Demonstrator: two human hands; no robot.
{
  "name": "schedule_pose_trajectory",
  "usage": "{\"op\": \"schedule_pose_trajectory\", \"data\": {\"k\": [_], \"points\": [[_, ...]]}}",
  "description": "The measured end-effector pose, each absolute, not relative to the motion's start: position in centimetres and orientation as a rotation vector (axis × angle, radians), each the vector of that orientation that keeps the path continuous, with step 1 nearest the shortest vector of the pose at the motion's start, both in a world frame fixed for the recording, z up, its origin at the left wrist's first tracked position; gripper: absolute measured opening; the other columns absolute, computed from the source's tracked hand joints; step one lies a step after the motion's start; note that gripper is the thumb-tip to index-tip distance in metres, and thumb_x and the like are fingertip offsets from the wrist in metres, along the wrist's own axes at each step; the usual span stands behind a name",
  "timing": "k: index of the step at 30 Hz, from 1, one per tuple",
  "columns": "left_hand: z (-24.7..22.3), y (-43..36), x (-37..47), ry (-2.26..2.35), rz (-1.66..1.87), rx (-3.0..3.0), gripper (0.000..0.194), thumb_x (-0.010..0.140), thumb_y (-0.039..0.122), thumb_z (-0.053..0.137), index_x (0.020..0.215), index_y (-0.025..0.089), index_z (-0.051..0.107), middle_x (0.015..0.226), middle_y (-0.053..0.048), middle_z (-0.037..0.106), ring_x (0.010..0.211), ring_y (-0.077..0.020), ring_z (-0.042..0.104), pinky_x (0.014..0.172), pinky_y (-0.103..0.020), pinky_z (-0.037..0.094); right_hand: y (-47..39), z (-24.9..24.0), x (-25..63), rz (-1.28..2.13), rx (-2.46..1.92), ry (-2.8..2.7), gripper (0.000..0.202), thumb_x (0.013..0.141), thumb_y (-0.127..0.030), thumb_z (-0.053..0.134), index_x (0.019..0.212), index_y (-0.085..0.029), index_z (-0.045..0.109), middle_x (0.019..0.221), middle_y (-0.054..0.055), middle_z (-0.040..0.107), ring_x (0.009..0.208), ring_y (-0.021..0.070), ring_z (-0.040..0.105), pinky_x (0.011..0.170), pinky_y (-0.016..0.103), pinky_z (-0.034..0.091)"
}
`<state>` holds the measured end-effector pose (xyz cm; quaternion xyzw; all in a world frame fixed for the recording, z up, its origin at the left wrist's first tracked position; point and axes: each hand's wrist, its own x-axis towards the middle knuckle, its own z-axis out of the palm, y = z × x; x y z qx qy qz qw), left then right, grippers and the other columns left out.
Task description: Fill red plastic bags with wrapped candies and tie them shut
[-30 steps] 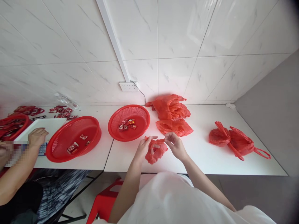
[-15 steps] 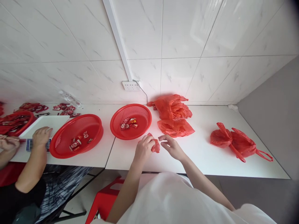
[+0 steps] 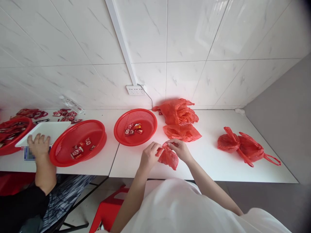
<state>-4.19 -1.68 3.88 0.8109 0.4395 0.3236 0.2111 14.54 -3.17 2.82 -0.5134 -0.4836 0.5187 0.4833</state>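
A small red plastic bag (image 3: 170,158) hangs between my hands just above the white table's front part. My left hand (image 3: 150,156) is closed on the bag's left top edge. With a pinch, my right hand (image 3: 180,149) grips the top of the same bag on its other side. What lies inside the bag cannot be made out. Just behind my left hand stands a red mesh basket (image 3: 121,136) with several small wrapped packets (image 3: 133,128) in it. Beyond my right hand lie a flat red bag (image 3: 182,132) and a heap of red plastic bags (image 3: 178,111).
Two tied, filled red bags (image 3: 251,149) lie at the right. Another red basket (image 3: 100,142) with packets stands left, by a co-worker's hand (image 3: 40,145) on a white tray (image 3: 59,127). A plastic bottle (image 3: 71,104) lies near the wall below a power socket (image 3: 135,90).
My right hand has moved to the bag and taken hold of its top. The bag now hangs fuller between both hands. The co-worker's hand has shifted on the tray.
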Motion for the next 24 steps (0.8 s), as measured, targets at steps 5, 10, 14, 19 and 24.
{"op": "schedule_pose_trajectory", "data": {"k": [5,10,14,19,24], "points": [[2.9,-1.3,-4.6,1.178,0.884,2.079,0.012,0.088,0.027,0.058,0.083,0.026,0.069,0.084,-0.005,0.067,0.080,-0.0192,0.063,0.077,-0.028,0.047,-3.5,2.4,15.4,1.352,-1.228,-1.180,0.026,0.075,-0.043,0.073,0.088,-0.020,0.069,0.086,0.004,0.070,0.082,0.0200,0.066,0.077,0.035,0.053],[2.9,-1.1,-4.5,1.177,0.928,1.817,0.013,0.083,0.034,0.064,0.082,0.026,0.074,0.087,-0.007,0.071,0.085,-0.0222,0.064,0.083,-0.031,0.048,-3.4,2.2,15.9,1.343,-1.264,-1.149,0.032,0.079,-0.051,0.068,0.082,-0.020,0.069,0.088,0.005,0.070,0.085,0.0206,0.064,0.083,0.037,0.051],[2.9,-0.5,-4.8,1.366,1.068,1.543,0.026,0.078,0.046,0.068,0.074,0.020,0.069,0.077,-0.006,0.068,0.076,-0.0209,0.064,0.074,-0.029,0.050,-3.2,2.6,16.2,1.460,-1.158,-1.066,0.037,0.080,-0.057,0.065,0.083,-0.020,0.070,0.107,0.006,0.067,0.101,0.0233,0.060,0.090,0.037,0.047],[1.9,1.0,-6.9,1.481,1.164,1.302,0.031,0.073,0.048,0.071,0.068,0.018,0.063,0.063,0.000,0.063,0.063,-0.0165,0.062,0.066,-0.026,0.049,-2.7,2.5,18.1,1.230,-1.346,-1.023,0.052,0.085,-0.068,0.051,0.084,-0.019,0.069,0.079,0.004,0.062,0.088,0.0217,0.059,0.084,0.035,0.044],[0.0,1.5,-9.1,1.551,1.247,1.118,0.033,0.068,0.049,0.073,0.064,0.019,0.061,0.056,0.003,0.056,0.055,-0.0135,0.057,0.061,-0.025,0.048,-2.4,1.9,21.5,0.949,-1.601,-0.855,0.060,0.081,-0.076,0.047,0.078,-0.018,0.063,0.058,-0.002,0.053,0.060,0.0159,0.052,0.066,0.029,0.042]]}}
